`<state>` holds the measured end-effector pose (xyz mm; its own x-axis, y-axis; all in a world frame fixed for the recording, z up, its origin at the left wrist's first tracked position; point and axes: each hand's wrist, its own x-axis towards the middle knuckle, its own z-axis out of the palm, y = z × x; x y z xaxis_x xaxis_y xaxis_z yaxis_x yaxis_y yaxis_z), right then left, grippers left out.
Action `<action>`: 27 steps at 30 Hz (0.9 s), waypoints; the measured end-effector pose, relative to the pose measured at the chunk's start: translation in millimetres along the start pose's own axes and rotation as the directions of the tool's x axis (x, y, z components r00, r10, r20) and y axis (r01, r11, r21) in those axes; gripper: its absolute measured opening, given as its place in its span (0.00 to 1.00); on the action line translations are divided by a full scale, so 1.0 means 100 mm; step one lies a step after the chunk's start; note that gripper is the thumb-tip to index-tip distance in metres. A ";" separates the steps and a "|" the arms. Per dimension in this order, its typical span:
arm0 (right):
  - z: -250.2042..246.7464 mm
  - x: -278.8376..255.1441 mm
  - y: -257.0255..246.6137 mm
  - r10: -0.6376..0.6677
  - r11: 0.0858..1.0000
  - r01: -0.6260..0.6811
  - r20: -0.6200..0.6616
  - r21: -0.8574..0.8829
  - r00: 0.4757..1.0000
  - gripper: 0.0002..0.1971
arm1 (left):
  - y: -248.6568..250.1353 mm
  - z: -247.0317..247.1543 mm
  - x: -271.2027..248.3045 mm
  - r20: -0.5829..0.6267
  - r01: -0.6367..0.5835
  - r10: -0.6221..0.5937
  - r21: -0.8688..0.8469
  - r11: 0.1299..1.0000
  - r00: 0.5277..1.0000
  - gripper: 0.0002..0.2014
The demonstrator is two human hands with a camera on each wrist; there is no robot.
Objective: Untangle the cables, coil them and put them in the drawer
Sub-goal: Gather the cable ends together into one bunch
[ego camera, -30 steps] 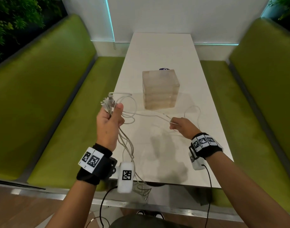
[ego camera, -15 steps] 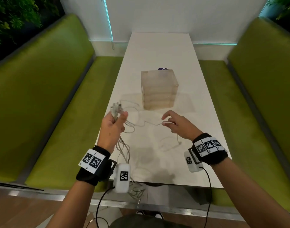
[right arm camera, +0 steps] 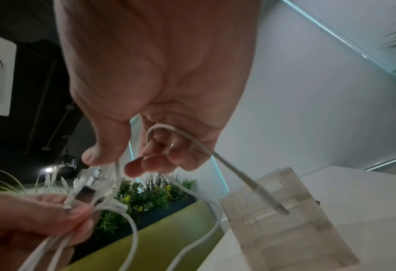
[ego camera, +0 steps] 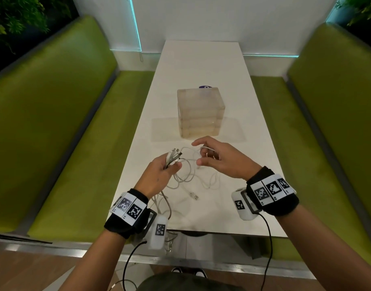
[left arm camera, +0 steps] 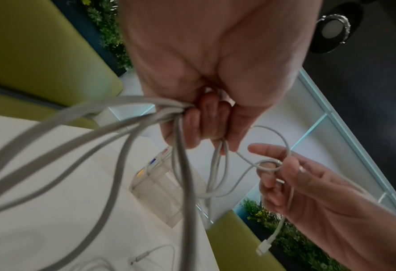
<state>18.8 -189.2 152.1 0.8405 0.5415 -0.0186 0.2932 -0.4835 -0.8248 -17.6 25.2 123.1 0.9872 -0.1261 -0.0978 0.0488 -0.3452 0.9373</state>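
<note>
Several white cables [ego camera: 184, 175] lie tangled on the near part of the white table [ego camera: 201, 66] and trail over its front edge. My left hand [ego camera: 170, 164] grips a bundle of their plug ends [ego camera: 175, 156] just above the table. The same bundle [left arm camera: 145, 117] fans out from its curled fingers in the left wrist view. My right hand [ego camera: 203, 153] hovers close to the left one, its curled fingers holding one thin cable [right arm camera: 192, 143] in a small loop [left arm camera: 267, 165]. That cable's plug [left arm camera: 265, 245] dangles below. The translucent drawer box [ego camera: 200, 113] stands shut behind both hands.
Green upholstered benches [ego camera: 54, 122] run along both sides of the table, with a second bench [ego camera: 331, 114] on the right. A small dark object [ego camera: 205, 87] peeks out behind the box. A loose USB plug [ego camera: 194, 195] lies near the table's front edge.
Both hands came down and closer together. The right hand moved left toward the bundle and drew in the stretched cable, which is now looped round its fingers.
</note>
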 end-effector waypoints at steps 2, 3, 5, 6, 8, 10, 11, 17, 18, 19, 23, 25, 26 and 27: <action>0.04 -0.02 -0.03 -0.024 0.997 0.024 -0.004 -0.078 1.000 0.22 | 0.01 0.00 -0.01 0.081 0.008 -0.012 0.047 0.999 0.997 0.16; 0.05 -0.01 -0.04 -0.022 0.994 0.022 0.005 -0.105 1.000 0.23 | 0.02 0.00 -0.02 0.134 0.009 -0.019 0.076 0.997 0.991 0.16; 0.04 0.01 -0.04 0.038 0.992 -0.029 0.067 -0.122 0.997 0.24 | 0.04 0.01 -0.05 0.251 0.003 -0.033 0.118 0.993 0.967 0.16; 0.03 0.02 -0.04 0.081 0.989 -0.065 0.125 -0.131 0.989 0.23 | 0.05 0.00 -0.07 0.304 0.002 -0.041 0.128 0.992 0.952 0.15; 0.02 0.03 0.00 0.135 0.983 -0.095 0.263 -0.159 0.955 0.19 | 0.06 -0.01 -0.10 0.383 0.005 -0.052 0.123 0.992 0.922 0.14; 0.06 0.01 0.03 0.142 0.986 -0.100 0.347 -0.135 0.927 0.17 | 0.04 -0.02 -0.13 0.415 0.006 -0.041 0.085 0.996 0.909 0.13; 0.09 0.00 0.05 0.132 0.990 -0.105 0.360 -0.094 0.924 0.16 | 0.03 -0.01 -0.13 0.415 0.015 -0.039 0.059 0.998 0.909 0.11; 0.13 -0.03 0.16 0.128 0.988 -0.147 0.275 0.049 0.953 0.13 | -0.08 0.00 -0.16 0.199 0.064 -0.033 -0.152 0.986 0.979 0.11; 0.14 -0.06 0.18 0.143 0.986 -0.162 0.276 0.047 0.950 0.13 | -0.09 -0.01 -0.15 0.142 0.068 -0.036 -0.224 0.972 0.989 0.13; 0.16 -0.08 0.20 0.153 0.984 -0.173 0.295 0.042 0.943 0.13 | -0.10 -0.02 -0.14 0.084 0.066 -0.044 -0.279 0.958 0.995 0.15; 0.44 -0.22 0.26 0.207 0.977 -0.210 0.463 -0.048 0.862 0.12 | -0.07 -0.02 -0.10 -0.051 0.015 -0.035 -0.350 0.937 0.998 0.15; 0.70 -0.32 0.30 0.231 0.972 -0.216 0.565 -0.094 0.792 0.11 | -0.05 -0.01 -0.09 -0.065 -0.014 -0.011 -0.375 0.927 0.998 0.16; 0.83 -0.38 0.35 0.241 0.968 -0.236 0.594 -0.088 0.767 0.11 | -0.03 -0.01 -0.08 -0.063 -0.025 0.001 -0.385 0.923 0.998 0.16; 0.93 -0.43 0.37 0.256 0.960 -0.274 0.604 -0.064 0.755 0.11 | -0.02 0.00 -0.08 -0.059 -0.034 0.012 -0.395 0.918 0.998 0.16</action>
<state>-48.9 -166.3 69.3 0.4338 0.7007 -0.5664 0.0800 -0.6561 -0.7504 -25.7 27.1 121.9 0.9949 -0.0754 -0.0667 0.0709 0.0551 0.9960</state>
